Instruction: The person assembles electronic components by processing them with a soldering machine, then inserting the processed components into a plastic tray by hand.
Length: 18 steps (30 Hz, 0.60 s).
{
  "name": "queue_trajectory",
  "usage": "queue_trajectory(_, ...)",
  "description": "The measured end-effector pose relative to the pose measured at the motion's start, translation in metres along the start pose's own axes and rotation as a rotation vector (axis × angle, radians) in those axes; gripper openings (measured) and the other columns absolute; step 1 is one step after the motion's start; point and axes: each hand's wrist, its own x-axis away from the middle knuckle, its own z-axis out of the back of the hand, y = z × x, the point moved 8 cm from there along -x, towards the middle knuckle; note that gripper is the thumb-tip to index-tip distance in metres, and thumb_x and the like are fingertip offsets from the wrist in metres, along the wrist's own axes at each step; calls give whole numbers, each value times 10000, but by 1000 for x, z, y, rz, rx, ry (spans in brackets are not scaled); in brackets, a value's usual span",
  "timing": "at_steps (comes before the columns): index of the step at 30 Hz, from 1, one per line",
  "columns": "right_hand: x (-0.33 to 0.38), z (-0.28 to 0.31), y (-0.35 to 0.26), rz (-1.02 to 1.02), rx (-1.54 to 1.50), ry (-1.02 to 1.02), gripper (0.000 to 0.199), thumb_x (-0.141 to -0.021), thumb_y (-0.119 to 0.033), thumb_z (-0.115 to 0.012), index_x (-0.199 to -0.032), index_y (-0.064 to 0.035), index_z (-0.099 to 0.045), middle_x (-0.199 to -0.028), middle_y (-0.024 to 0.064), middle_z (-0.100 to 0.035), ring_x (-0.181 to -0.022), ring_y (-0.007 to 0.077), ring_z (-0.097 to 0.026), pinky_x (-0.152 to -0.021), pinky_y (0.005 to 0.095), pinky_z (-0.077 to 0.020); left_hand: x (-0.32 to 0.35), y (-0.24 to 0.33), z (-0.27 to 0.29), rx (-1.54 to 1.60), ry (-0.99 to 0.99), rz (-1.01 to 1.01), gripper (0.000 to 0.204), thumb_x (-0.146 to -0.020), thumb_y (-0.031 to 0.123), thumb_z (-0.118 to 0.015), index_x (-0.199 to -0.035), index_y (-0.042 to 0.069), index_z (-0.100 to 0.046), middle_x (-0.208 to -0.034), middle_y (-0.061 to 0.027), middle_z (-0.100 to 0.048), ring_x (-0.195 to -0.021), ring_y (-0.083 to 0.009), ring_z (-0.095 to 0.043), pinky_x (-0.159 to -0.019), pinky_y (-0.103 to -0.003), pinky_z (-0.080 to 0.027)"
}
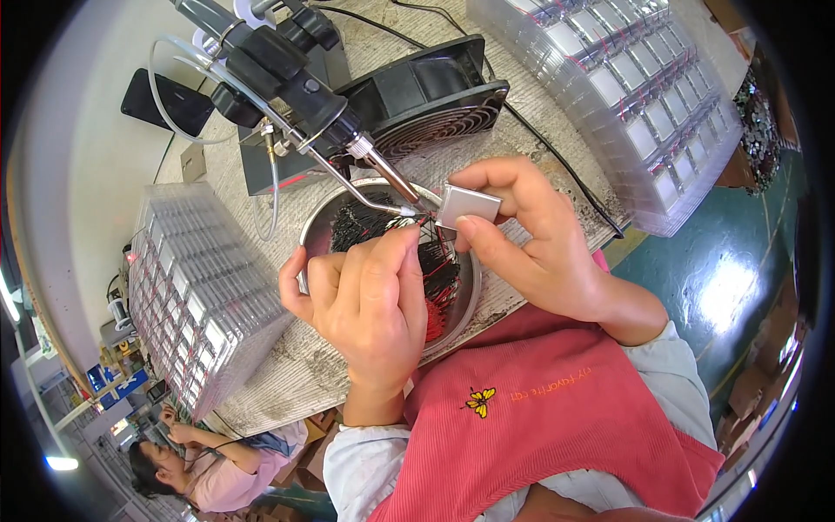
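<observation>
My right hand (541, 245) grips a small flat silver pouch battery (468, 207) between thumb and fingers. Its left edge is at the tip of a mounted soldering iron (387, 170). A thin solder feed tube (361, 195) ends at the same spot. My left hand (372, 300) is closed in a pinch just below the tip, on a thin red wire (424, 221); its far end is hard to make out. Under both hands sits a round metal bowl (474, 296) holding many cut black wires (355, 228) and red wires (432, 322).
A black fan (426, 104) stands behind the iron. Stacked clear plastic trays of batteries rise at left (204, 287) and right (622, 96). A black phone (167, 100) lies at the far left. Another person (217, 470) works at lower left.
</observation>
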Motion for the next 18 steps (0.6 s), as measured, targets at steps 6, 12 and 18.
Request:
queue_trajectory(6, 2, 3, 2, 69, -38, 115, 301, -843, -64, -631, -1120, -17, -523, -881, 128, -647, -715, 226, -641, -603, 312, -511, -1, 2, 0, 3, 10, -12, 204, -765, 110, -721, -947, 165, -648, -766, 50, -641, -664, -134, -505, -983, -393, -289)
queue_trajectory(12, 3, 2, 5, 56, -13, 99, 297, -845, -66, -629, -1118, -16, -521, -875, 130, -648, -715, 230, -646, -611, 310, -517, 0, 2, -2, -4, -1, -9, 195, -765, 111, -718, -939, 166, -647, -761, 52, -635, -663, -135, -504, -983, -391, -288)
queue_trajectory(18, 4, 2, 6, 33, -43, 89, 298, -847, -70, -625, -1120, -22, -517, -885, 128, -651, -706, 231, -642, -608, 312, -516, 0, 2, -3, -4, -15, -13, 182, -771, 111, -710, -932, 161, -643, -757, 49, -632, -656, -138, -498, -985, -391, -282)
